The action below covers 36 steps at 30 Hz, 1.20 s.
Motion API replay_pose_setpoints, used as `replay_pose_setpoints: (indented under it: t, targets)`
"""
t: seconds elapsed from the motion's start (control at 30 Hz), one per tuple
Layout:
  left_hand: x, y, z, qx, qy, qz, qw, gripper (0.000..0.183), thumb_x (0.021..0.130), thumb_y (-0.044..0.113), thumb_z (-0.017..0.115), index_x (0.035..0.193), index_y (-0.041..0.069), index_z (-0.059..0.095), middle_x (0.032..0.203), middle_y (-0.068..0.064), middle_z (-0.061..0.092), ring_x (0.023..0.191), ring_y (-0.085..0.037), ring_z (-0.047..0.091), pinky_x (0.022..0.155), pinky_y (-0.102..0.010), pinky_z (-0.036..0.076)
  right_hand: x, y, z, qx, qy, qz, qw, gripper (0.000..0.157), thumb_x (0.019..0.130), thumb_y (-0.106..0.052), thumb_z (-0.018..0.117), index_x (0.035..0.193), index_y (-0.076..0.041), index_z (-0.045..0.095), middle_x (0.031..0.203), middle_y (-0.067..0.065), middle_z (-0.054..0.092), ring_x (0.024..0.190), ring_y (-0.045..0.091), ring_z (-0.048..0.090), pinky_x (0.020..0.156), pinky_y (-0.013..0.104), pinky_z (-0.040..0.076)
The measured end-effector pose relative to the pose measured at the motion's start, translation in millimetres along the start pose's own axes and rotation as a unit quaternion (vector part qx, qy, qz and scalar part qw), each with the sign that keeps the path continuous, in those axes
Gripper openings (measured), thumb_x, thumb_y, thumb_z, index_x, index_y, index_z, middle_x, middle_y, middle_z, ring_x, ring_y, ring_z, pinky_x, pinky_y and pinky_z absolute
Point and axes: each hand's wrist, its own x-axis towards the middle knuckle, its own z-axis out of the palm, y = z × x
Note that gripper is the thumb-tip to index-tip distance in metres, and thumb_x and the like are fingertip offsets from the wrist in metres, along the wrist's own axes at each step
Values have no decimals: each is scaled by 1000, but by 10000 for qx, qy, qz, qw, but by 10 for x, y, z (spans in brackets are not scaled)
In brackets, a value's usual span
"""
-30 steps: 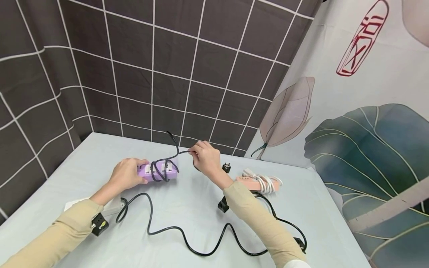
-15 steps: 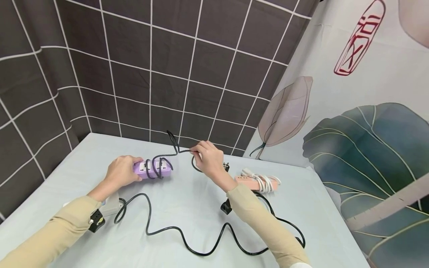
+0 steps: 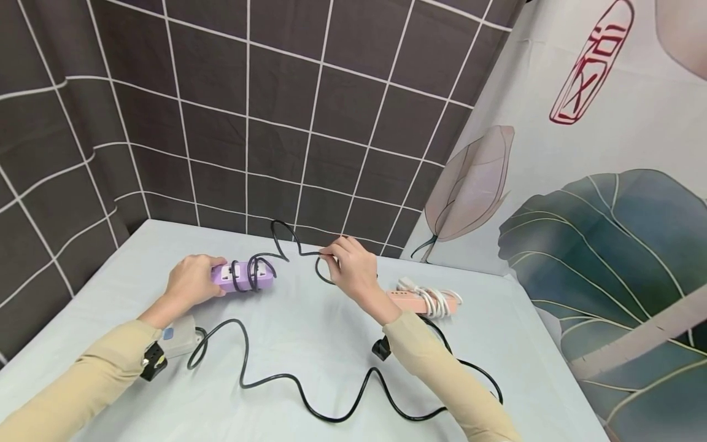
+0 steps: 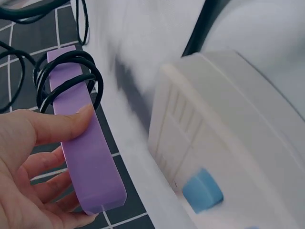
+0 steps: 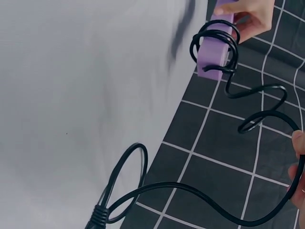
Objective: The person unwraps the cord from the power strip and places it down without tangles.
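Note:
In the head view my left hand [image 3: 190,282] grips the left end of a purple power strip [image 3: 267,280], held above the table. Its thumb lies along one face in the left wrist view, fingers behind the strip [image 4: 95,164]. A black cord [image 5: 214,33] loops several times round the strip's other end. From there the slack runs in loose bends to my right hand [image 3: 353,270], which pinches the cord between thumb and fingertips. Beyond the pinch, the cord doubles back to a black end with a ribbed collar [image 5: 100,214], partly cut off in the right wrist view.
An orange power strip [image 3: 405,301] wrapped in white cord lies right of my right hand. Under my left forearm sits a white power strip [image 3: 181,345] with a blue switch [image 4: 202,190]. Its long black cord [image 3: 301,383] snakes across the table front. A dark gridded cloth [image 3: 221,159] hangs behind.
My left hand has shifted left with the purple strip, and my right hand has moved slightly right with the cord. The slack between them now spreads into a wider, rounder loop.

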Motion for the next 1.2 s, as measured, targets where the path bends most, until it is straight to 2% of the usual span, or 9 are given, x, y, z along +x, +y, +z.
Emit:
replay_pose_setpoints:
  t: [0.2,0.37,0.57,0.77,0.93,1.07,1.2]
  targets:
    - [-6,-41,-20,23,-11,-117,9999,62,57,11,86,114,-2,66,105,-32,66,82,-43,62,61,-46,48,-43,31,-91,68,-81,45,9999,5,87,-22,69,83,-20,73,79,-9,66,73,9,59,47,19,42]
    - [-8,-86,-29,41,39,-231,9997,62,58,13,87,115,-2,66,104,-34,65,80,-42,61,59,-45,46,-85,71,-153,41,-72,-7,10000,3,83,-18,73,82,-21,72,78,-8,66,74,10,59,51,20,44]
    - [-21,-129,-44,26,135,-368,9992,61,58,13,87,114,-3,66,104,-35,64,83,-46,60,58,-46,46,-170,98,-222,-62,-227,-443,9987,5,82,-16,74,80,-19,72,78,-8,67,73,10,60,47,19,44]
    - [-20,-148,-60,10,220,-391,9990,61,58,13,86,114,-2,66,104,-36,63,85,-49,59,59,-49,47,-264,105,-279,-18,-612,-970,9934,11,77,-9,75,79,-19,72,79,-8,69,74,10,62,52,19,49]
    - [-24,-141,-73,-3,311,-385,9988,62,58,13,86,115,-3,65,104,-35,63,86,-50,59,61,-50,47,-324,78,-317,-56,-1135,-1361,9842,8,78,-12,77,81,-19,73,80,-9,69,75,9,61,56,18,51]
    - [-27,-129,-74,20,386,-330,9987,62,58,13,86,114,-3,65,102,-33,64,85,-49,59,62,-51,47,-369,58,-329,-110,-1595,-1763,9713,6,80,-15,76,82,-19,73,80,-9,68,73,9,58,63,18,52]
    - [-25,-113,-65,15,416,-293,9987,62,58,13,87,114,-3,66,104,-33,64,86,-48,59,63,-52,47,-408,33,-306,-338,-1889,-2153,9575,1,82,-20,73,82,-20,73,81,-10,68,75,7,59,62,18,52]
